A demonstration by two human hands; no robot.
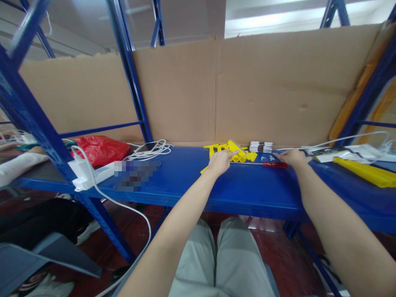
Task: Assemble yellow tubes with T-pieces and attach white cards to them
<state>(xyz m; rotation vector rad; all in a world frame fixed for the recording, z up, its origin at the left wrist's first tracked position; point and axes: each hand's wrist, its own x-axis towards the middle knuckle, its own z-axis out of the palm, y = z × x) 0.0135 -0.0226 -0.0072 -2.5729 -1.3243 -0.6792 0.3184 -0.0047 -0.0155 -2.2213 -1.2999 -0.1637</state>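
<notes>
My left hand (220, 163) reaches over a pile of yellow plastic pieces (240, 157) at the back of the blue shelf, its index finger stretched out onto them. One piece in the pile has a pale flat strip along it. A yellow tip (203, 170) pokes out beside this hand; the rest is hidden. To the right, my right hand (293, 157) rests with its fingers drawn together by a small dark-blue packet (267, 158); whatever they grip is too small to make out. Just below its fingertips lies a screwdriver (275, 165) with a red handle, its thin shaft pointing left.
A stack of white-and-black pieces (260, 147) stands against the cardboard wall (262, 90). Rightward lie a long yellow object (366, 172) and white packets (343, 153). On the left are a red bag (100, 150), coiled white cable (151, 149) and a power strip (102, 174). Blue posts (130, 74) frame the shelf.
</notes>
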